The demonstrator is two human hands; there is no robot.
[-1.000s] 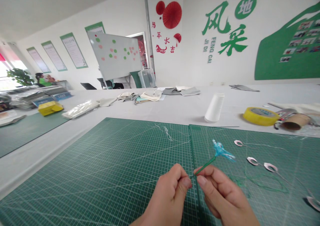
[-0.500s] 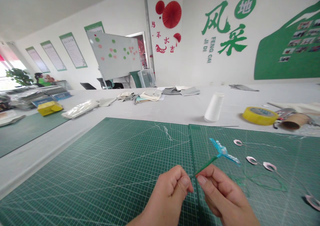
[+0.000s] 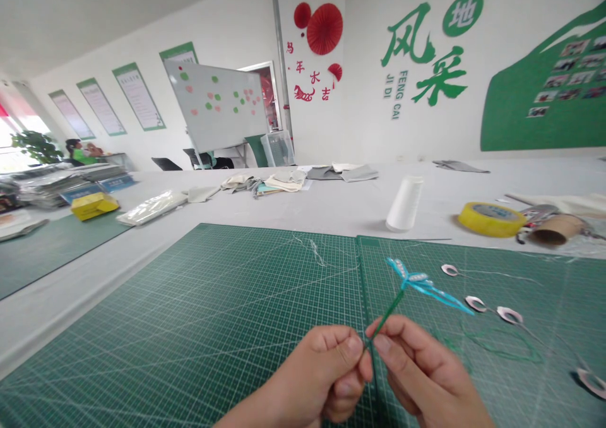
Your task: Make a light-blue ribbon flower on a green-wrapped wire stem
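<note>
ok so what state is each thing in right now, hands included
Green stem: held, leaning up to the right
Blue beaded piece: spread open atop the stem
Left hand: pinched shut at the stem's lower end
Right hand: pinching the stem
Cutting mats: flat, side by side
Green thread: loosely looped
White cone: upright
Yellow tape roll: lying flat

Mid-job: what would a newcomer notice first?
The bright blue, dotted flower shape stands out first, on a thin green stem in the grip of the left hand and right hand. Next come the yellow tape roll on the pale table at right and the large red pleated fan on the white wall.
</note>
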